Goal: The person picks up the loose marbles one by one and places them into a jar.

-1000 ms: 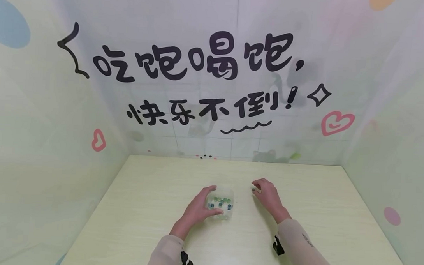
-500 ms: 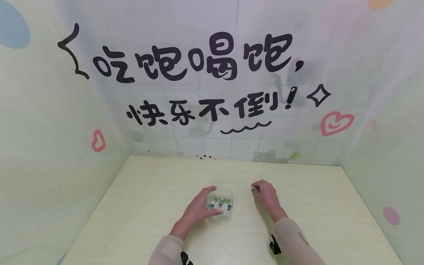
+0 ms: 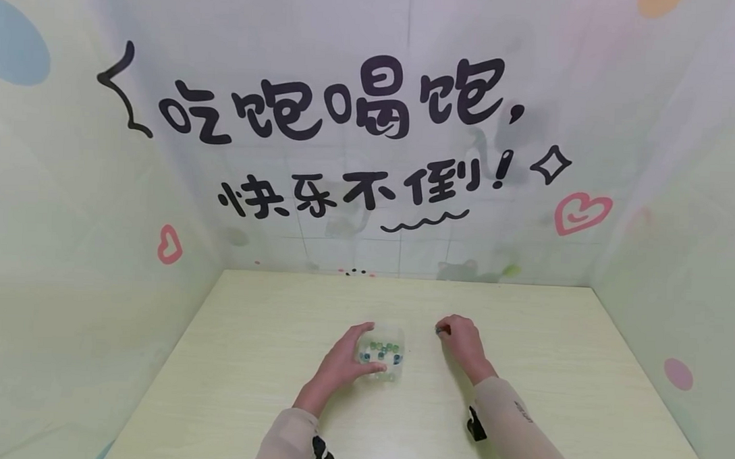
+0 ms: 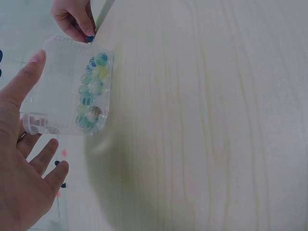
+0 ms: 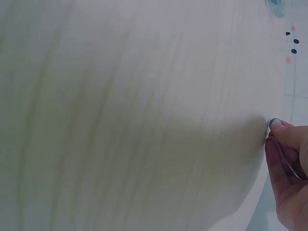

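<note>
My left hand [image 3: 341, 360] holds a clear plastic container [image 4: 60, 79], its thumb on the near side and its fingers round the far side. Several glass marbles [image 4: 97, 87], green, blue and yellowish, lie inside along the container's bottom. To the right of the container, apart from it, my right hand [image 3: 463, 339] pinches a blue marble [image 5: 275, 122] between thumb and fingertips, at or just above the tabletop. Most of that marble is hidden by the fingers in the head view.
Both hands are over a pale wood-grain table [image 3: 267, 320]. A printed cloth backdrop [image 3: 318, 241] with black lettering rises behind its far edge, and cloth walls stand at the left and right.
The fingertips of my right hand have come together round the blue marble, and the hand has dipped slightly. My left hand and the container have stayed in place.
</note>
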Tool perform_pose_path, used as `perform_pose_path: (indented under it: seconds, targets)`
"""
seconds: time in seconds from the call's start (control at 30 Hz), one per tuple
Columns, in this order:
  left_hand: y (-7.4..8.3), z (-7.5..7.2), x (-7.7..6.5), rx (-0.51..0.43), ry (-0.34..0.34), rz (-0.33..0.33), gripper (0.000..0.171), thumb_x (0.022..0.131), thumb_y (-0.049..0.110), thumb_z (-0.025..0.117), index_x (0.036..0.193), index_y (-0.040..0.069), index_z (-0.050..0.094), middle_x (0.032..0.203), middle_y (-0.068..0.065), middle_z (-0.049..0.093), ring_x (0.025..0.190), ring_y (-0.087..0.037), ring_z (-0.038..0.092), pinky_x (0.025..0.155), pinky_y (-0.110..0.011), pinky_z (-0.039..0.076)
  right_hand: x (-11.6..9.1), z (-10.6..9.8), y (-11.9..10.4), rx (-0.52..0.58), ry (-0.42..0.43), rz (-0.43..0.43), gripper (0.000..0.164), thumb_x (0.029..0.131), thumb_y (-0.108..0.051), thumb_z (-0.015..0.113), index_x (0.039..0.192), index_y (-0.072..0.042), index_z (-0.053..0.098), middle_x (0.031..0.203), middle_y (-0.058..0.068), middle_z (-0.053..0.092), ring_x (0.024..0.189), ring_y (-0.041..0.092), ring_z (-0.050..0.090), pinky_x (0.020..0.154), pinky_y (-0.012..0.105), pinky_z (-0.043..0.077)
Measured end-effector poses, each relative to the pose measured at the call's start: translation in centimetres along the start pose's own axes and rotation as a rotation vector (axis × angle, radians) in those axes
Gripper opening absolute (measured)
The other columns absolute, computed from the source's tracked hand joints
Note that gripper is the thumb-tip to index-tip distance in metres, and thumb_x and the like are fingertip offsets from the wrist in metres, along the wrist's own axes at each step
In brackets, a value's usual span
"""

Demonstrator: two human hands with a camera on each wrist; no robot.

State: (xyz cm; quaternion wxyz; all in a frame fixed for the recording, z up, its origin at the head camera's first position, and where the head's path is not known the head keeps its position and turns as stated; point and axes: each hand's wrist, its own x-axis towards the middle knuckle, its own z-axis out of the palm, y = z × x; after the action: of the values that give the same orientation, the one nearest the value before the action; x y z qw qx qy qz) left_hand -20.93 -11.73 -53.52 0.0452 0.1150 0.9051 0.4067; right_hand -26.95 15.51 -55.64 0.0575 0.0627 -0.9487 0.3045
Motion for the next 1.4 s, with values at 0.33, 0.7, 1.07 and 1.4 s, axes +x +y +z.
perform_pose_path:
  seconds: [0.33,0.7,1.07,1.4]
  targets:
    - [0.1,0.0,0.2,0.012,-0.004,0.002,0.087,0.078,0.041,0.084,0.15,0.016,0.042,0.156,-0.011,0.043,0.143,-0.037,0.042,0.113,-0.059,0.041,-0.3,-0.3,0.0,0.02,0.015,0.004,0.009,0.086,-0.001,0.073,0.095,-0.003,0.076,0.094,0.01,0.074,0.087,0.023,0.068,0.079,0.039,0.059]
    - [-0.2,-0.2,0.2,0.074,0.0,-0.036,0.093,0.074,0.044,0.086,0.151,0.016,0.042,0.155,-0.01,0.044,0.142,-0.036,0.043,0.114,-0.056,0.042,-0.7,-0.2,-2.9,0.094,0.034,-0.077,0.01,0.087,-0.003,0.074,0.095,-0.006,0.077,0.091,0.006,0.074,0.082,0.016,0.067,0.074,0.034,0.06]
    - [0.2,-0.9,0.4,0.1,-0.004,-0.038,0.095,0.074,0.043,0.087,0.152,0.014,0.041,0.155,-0.013,0.044,0.141,-0.038,0.043,0.112,-0.058,0.042,-1.7,-0.1,-7.2,0.092,-0.013,-0.301,0.013,0.086,-0.003,0.075,0.097,-0.009,0.077,0.092,0.001,0.072,0.082,0.013,0.069,0.074,0.025,0.06]
    - [0.0,-1.0,0.6,0.119,-0.004,-0.041,0.091,0.08,0.053,0.079,0.153,0.014,0.039,0.155,-0.013,0.044,0.141,-0.037,0.044,0.108,-0.059,0.046,-2.2,0.3,-8.5,-0.068,-0.024,-0.497,0.013,0.085,-0.011,0.078,0.098,-0.013,0.077,0.096,-0.001,0.071,0.084,0.012,0.067,0.074,0.025,0.059]
